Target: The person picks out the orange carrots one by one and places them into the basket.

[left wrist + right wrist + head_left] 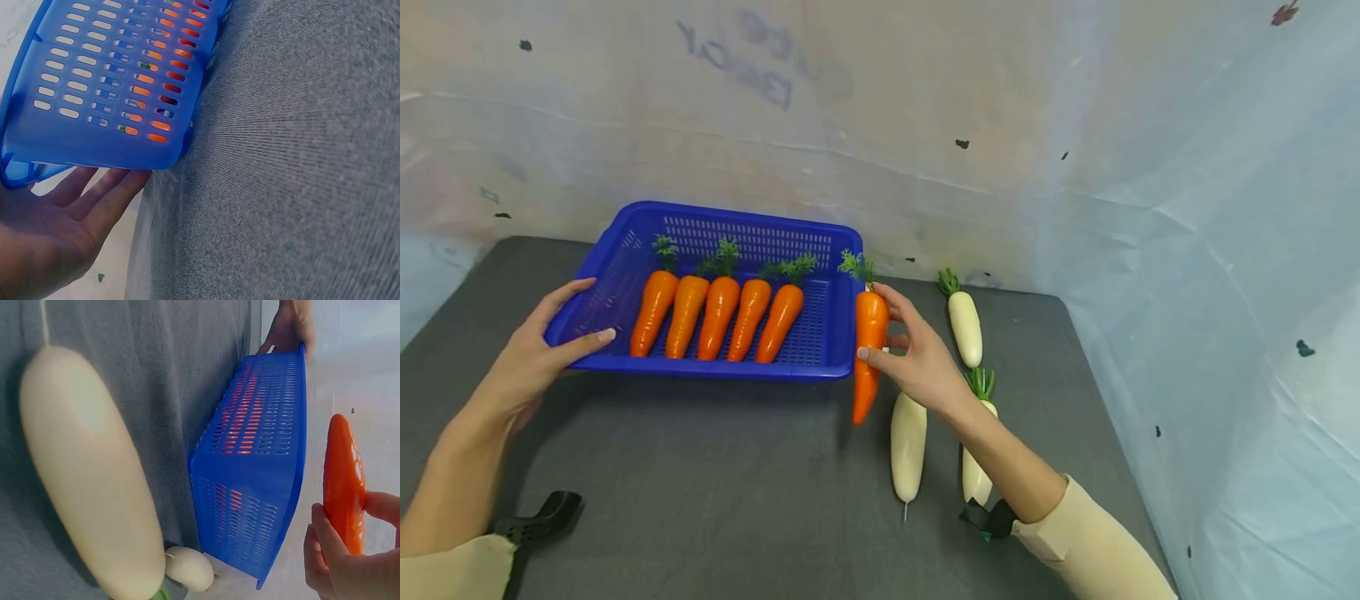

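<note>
My left hand (531,346) grips the left end of a blue plastic basket (722,367), its thumb over the front rim. In the left wrist view, fingers (115,200) reach along the slotted basket wall (81,140). Several orange carrots (718,317) with green tops lie side by side inside the basket. Just outside its right end, my right hand (917,354) pinches another carrot (871,321) between thumb and fingers, tip pointing down and leafy top up. The right wrist view shows this held carrot (344,481) apart from the basket wall (244,487).
Three white radishes lie on the dark grey tabletop (715,500) to the right: one at the back (966,329), one nearer (909,446), and one partly behind my right forearm (976,479). Whitish sheeting (887,100) stands behind the table and along its right side.
</note>
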`<action>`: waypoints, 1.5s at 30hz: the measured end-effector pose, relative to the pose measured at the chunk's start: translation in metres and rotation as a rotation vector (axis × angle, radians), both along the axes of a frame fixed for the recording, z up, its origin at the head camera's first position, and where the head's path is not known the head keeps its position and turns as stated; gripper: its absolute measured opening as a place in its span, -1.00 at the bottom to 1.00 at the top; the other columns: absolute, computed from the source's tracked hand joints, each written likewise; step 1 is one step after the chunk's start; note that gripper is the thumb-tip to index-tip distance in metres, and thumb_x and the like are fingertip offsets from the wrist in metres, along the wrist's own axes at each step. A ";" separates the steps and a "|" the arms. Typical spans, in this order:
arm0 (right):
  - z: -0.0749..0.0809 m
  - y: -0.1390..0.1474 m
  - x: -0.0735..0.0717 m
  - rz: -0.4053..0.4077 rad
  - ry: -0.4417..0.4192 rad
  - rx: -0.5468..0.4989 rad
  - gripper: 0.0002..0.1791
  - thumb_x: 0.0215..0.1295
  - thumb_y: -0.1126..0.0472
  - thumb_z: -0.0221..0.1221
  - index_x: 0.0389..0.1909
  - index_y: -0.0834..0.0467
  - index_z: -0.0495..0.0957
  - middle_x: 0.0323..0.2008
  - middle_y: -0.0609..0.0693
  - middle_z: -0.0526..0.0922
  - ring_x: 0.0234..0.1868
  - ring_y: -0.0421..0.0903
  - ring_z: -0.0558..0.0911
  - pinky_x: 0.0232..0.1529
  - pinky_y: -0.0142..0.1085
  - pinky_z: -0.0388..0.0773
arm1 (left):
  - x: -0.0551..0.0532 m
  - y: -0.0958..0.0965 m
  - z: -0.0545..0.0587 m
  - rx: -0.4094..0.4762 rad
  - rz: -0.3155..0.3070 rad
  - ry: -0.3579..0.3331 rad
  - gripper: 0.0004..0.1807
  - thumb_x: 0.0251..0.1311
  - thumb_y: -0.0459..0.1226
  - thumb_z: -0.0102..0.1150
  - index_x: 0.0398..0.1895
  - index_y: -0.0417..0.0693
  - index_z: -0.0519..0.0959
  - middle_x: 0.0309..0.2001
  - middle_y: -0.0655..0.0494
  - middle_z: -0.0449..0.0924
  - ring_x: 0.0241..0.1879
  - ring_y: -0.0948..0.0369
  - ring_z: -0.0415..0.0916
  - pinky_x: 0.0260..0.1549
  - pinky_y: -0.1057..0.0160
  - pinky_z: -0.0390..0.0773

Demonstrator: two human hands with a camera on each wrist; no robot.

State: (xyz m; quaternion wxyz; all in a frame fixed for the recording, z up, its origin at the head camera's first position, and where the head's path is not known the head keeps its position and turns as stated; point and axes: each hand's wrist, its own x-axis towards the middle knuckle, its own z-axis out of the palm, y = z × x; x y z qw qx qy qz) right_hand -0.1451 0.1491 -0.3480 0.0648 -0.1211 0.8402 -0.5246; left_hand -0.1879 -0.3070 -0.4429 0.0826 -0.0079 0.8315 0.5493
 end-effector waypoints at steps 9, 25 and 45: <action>0.005 -0.015 -0.024 0.035 -0.032 -0.010 -0.18 0.36 0.28 0.24 0.52 -0.26 0.13 0.27 0.05 0.40 0.07 0.06 0.64 -0.13 -0.13 0.68 | 0.000 0.000 0.001 0.003 -0.004 0.007 -0.19 0.45 -0.05 0.04 0.52 0.70 -0.20 0.58 -0.18 -0.43 0.29 -0.33 -0.02 -0.38 0.61 0.40; -0.001 -0.042 -0.069 -0.005 -0.080 0.071 -0.16 0.32 0.19 0.29 0.53 -0.23 0.12 0.29 0.02 0.42 0.11 0.00 0.59 -0.04 -0.19 0.64 | -0.002 0.001 0.004 -0.032 -0.001 0.004 -0.19 0.45 -0.03 0.04 0.52 0.71 -0.22 0.58 -0.21 -0.39 0.30 -0.32 -0.01 -0.08 0.24 0.59; -0.022 -0.095 -0.100 -0.077 -0.171 0.151 0.14 0.11 0.41 0.40 0.59 -0.08 -0.07 0.41 0.13 0.33 0.20 0.01 0.49 -0.06 -0.24 0.59 | 0.001 0.000 -0.001 -0.004 -0.001 0.018 -0.19 0.45 -0.06 0.04 0.52 0.68 -0.20 0.57 -0.24 -0.34 0.27 -0.20 0.05 -0.33 0.61 0.41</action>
